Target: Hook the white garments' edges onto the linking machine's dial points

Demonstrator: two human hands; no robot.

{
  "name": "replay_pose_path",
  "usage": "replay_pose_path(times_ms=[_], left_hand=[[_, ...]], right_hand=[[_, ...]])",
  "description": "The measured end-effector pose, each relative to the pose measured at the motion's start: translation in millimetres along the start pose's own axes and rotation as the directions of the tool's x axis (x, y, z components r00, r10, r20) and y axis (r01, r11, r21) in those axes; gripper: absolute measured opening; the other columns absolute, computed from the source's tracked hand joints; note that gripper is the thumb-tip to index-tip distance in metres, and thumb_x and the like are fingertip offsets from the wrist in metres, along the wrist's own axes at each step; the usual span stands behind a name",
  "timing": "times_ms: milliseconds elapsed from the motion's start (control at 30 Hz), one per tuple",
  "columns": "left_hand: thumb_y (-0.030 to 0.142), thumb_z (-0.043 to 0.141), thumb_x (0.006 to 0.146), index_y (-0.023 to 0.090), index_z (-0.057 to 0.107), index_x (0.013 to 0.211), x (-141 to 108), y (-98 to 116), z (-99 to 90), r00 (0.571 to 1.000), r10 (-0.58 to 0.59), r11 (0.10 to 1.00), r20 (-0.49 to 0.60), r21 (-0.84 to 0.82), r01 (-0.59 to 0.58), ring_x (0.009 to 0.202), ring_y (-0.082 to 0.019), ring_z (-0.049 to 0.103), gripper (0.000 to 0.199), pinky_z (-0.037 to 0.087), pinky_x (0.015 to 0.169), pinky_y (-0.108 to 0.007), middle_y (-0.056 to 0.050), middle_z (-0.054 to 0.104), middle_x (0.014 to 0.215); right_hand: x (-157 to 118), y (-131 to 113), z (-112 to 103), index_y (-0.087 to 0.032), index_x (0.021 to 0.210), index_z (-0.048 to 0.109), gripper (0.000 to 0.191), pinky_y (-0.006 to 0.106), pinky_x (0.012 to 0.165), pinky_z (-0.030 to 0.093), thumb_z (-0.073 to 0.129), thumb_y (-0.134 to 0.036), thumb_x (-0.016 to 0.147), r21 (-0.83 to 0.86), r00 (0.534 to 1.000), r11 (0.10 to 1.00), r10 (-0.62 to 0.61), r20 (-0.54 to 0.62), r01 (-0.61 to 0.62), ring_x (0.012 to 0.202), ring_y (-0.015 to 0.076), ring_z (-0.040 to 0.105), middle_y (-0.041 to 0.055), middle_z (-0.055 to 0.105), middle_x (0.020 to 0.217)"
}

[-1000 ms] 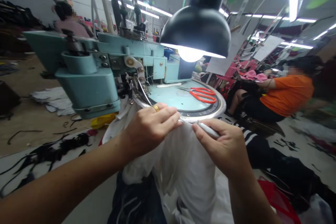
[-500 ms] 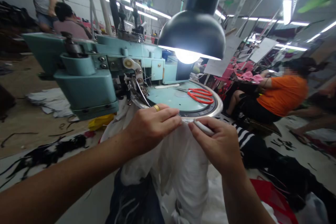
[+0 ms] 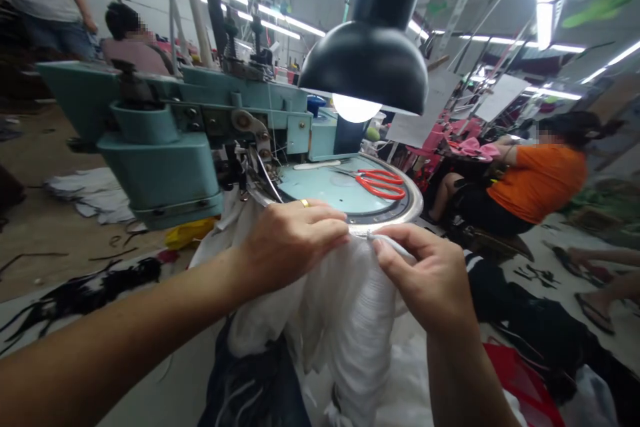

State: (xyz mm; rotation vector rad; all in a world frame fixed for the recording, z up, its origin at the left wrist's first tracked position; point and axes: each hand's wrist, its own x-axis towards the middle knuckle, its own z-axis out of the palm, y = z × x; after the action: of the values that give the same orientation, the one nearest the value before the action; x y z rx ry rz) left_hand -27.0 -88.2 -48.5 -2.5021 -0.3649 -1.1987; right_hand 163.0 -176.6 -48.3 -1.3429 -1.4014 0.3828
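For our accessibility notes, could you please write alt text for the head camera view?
The left hand, wearing a gold ring, and the right hand hold gathered white fabric at the round, metal-rimmed teal bed of a teal industrial sewing machine. Orange-handled scissors lie on the bed beneath a black dome lamp.

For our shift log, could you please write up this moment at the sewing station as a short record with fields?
Left hand: holds white fabric beside the rim of the round machine bed
Left hand jewellery: gold ring
Right hand: pinches the white fabric's upper edge
Machine: teal sewing machine
On the bed: red-handled scissors
Above: lit black lamp
Nearby: seated co-worker in orange shirt
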Motion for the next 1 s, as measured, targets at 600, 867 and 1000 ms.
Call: replay_pose_path(times_ms=[600,867,1000], left_hand=[[0.019,0.062,0.093,0.014,0.070,0.098,-4.5,-3.4,2.7,0.995,0.097,0.994,-0.008,0.055,-0.096,0.089,-0.020,0.072,0.010,0.061,0.076,-0.029,-0.007,0.075,0.102],[0.026,0.065,0.092,0.017,0.071,0.092,-1.4,4.6,5.6,0.999,-0.053,0.999,-0.012,0.005,0.053,0.088,-0.019,0.072,0.011,0.059,0.074,-0.028,-0.003,0.076,0.096],[0.024,0.066,0.091,0.018,0.072,0.090,-2.0,5.5,7.5,0.997,-0.066,0.997,-0.050,-0.042,0.064,0.089,-0.018,0.073,0.009,0.059,0.076,-0.027,-0.002,0.077,0.093]], right_hand=[[1.7,-2.1,12.5,-0.019,0.083,0.076,0.009,0.026,0.066,0.053,0.071,-0.026,0.079,0.039,0.999,0.999,0.030,-0.034,-0.028,0.070,0.0177,0.069,0.0015,0.077,0.078],[1.2,-2.9,14.6,-0.019,0.084,0.076,0.009,0.025,0.066,0.053,0.071,-0.025,0.078,0.030,0.999,0.999,0.014,-0.050,-0.013,0.070,0.0166,0.069,0.0012,0.077,0.078],[-2.5,-3.2,12.4,-0.020,0.085,0.076,0.009,0.025,0.067,0.053,0.071,-0.024,0.079,0.043,0.999,0.999,0.020,-0.034,-0.018,0.071,0.0166,0.069,0.0006,0.077,0.080]])
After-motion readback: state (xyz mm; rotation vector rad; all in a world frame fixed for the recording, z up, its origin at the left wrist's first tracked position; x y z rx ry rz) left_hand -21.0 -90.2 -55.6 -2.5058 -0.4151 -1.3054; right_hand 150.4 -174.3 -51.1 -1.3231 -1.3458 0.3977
